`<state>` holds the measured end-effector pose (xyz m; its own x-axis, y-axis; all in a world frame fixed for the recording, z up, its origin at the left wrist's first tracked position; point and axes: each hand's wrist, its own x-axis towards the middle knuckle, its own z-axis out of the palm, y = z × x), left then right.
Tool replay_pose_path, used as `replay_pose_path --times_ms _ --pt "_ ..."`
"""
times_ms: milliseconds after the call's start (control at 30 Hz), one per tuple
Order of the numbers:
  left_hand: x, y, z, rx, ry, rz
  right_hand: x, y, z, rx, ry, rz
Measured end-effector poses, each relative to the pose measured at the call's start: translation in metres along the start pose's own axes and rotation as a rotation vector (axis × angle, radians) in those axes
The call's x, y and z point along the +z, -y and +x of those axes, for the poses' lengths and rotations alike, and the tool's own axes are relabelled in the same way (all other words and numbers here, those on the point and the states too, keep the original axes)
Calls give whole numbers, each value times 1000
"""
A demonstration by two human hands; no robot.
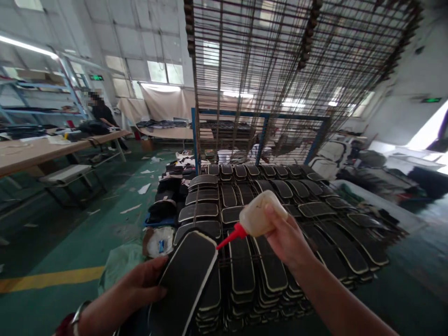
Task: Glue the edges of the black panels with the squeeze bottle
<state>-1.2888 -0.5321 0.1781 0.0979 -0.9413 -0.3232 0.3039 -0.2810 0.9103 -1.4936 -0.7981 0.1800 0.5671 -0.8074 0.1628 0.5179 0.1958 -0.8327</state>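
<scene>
My left hand (145, 285) grips the left edge of a black rounded panel (187, 280), its thumb over the dark face. A pale line runs along the panel's rim. In my right hand (285, 233) is a cloudy squeeze bottle (261, 214), tilted so that its red nozzle (231, 235) points down to the left. The nozzle's tip is at the panel's upper right corner. Beyond and below the bottle, many similar dark panels with pale rims (241, 268) lie in stacked rows.
A raised wire rack (280, 56) slants above the stacks. Left of them are dark bundles (166, 193), a tub (161, 241) and a green plastic bag (121, 261). A person (101, 112) stands behind the long table (35, 151) at the left. Paper scraps lie on the floor.
</scene>
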Motion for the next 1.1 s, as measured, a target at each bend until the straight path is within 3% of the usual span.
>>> replay_pose_path --times_ms 100,267,567,1100 --pt "1 0 3 -22 14 12 5 3 -1 -69 46 -58" --pt "-2 5 4 -17 -5 -14 3 3 -7 -113 -10 -84" --pt "-1 15 3 -41 -1 -118 -4 -17 -13 -71 -135 -14" --pt "3 17 6 -75 -43 -261 -5 -31 -20 -43 -197 -19"
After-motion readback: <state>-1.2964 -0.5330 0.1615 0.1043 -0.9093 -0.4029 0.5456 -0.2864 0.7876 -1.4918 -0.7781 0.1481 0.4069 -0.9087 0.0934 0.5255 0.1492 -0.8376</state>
